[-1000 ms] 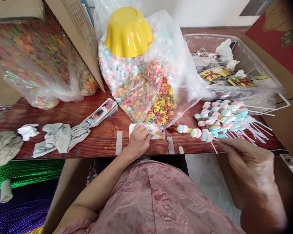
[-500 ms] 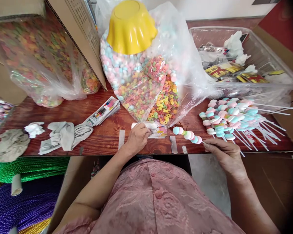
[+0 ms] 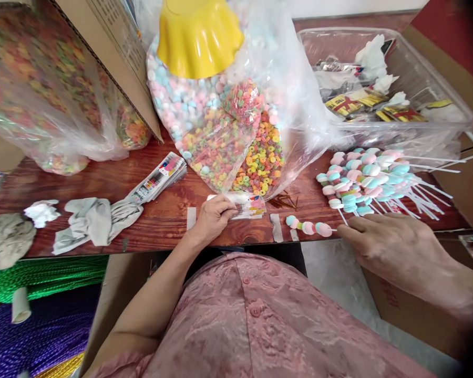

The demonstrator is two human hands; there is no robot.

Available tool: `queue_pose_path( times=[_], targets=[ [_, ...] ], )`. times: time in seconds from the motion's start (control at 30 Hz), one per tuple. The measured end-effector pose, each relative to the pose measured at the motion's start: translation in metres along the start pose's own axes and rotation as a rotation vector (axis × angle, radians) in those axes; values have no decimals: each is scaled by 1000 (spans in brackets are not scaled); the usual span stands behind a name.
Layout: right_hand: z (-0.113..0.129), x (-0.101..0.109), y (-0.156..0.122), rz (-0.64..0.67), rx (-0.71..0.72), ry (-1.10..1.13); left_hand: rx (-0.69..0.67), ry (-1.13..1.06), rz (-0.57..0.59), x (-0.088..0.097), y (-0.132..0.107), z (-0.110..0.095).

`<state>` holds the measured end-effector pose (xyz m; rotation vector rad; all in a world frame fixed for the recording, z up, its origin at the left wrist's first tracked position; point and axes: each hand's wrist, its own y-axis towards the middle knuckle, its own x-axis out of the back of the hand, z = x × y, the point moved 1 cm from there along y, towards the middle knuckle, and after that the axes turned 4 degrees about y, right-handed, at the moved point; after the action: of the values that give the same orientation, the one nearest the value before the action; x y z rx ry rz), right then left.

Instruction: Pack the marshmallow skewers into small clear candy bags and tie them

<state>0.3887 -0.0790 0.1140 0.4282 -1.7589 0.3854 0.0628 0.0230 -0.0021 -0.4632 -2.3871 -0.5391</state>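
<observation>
My left hand [image 3: 213,216] is closed, its fingertips pinching the left end of a small stack of printed clear plastic bags [image 3: 253,206] at the table edge. In my right hand [image 3: 394,249] is the white stick of a candy skewer [image 3: 309,227]. Its pink, blue and white marshmallows, with a few gummy rings between, point left, low over the table's front edge. Beyond that hand lies a pile of similar candy skewers [image 3: 364,176], sticks toward the right. Brown twist ties [image 3: 284,200] sit beside the bags.
A big clear bag of marshmallows and gummy rings [image 3: 216,142] carries a yellow bowl [image 3: 199,39]. Left are a carton [image 3: 114,58], more printed bags [image 3: 157,178] and a grey cloth [image 3: 94,220]. A clear plastic bin [image 3: 382,126] stands back right. Green and purple cords [image 3: 47,315] hang below.
My right hand has moved right and turned palm down, carrying the skewer a little right and lower. My left hand stays on the bags. The whole view has shifted slightly.
</observation>
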Motion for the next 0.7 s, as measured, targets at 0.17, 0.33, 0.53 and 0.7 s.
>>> queue_pose_path(
  times=[0.17,0.33,0.53,0.7],
  targets=[
    [14,10,18,-26,201,-132,1,9,-28,-2,-2,-1],
    [11,26,35,-86,234,-153,27,55,-24,-2,1,-5],
    [0,26,38,-99,224,-117,38,66,-17,-2,3,-6],
    [2,22,41,-97,217,-120,34,84,-2,-4,5,-5]
  ],
)
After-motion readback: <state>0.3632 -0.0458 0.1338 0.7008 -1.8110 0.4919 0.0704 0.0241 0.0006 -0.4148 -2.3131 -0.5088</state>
